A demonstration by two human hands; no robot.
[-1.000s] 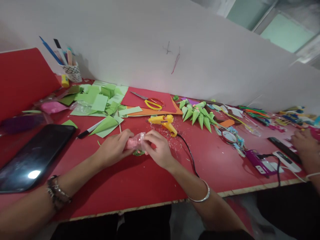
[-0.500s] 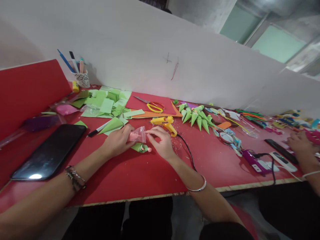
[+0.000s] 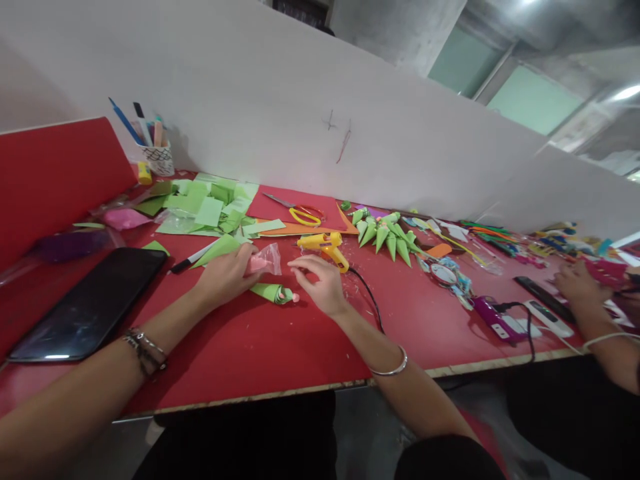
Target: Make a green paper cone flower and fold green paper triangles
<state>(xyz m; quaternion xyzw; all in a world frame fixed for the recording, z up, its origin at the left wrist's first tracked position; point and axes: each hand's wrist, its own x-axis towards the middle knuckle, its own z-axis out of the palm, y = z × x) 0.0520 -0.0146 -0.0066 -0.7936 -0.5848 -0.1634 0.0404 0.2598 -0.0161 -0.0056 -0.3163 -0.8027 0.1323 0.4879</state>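
I've got left hand [image 3: 225, 275] gripping pink bag [image 3: 267, 259]; right hand [image 3: 323, 283] just right of it, pinched narrow, can't tell if on anything. Green cone [image 3: 271, 292] lies bag's near side. Guessing step's bag-picking; next move calls for light touch.

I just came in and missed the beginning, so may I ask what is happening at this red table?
The person's left hand holds a small clear bag with something pink inside. The right hand is close by, apart from the bag; whether it pinches anything is unclear. A green paper cone lies in front, a yellow glue gun behind.
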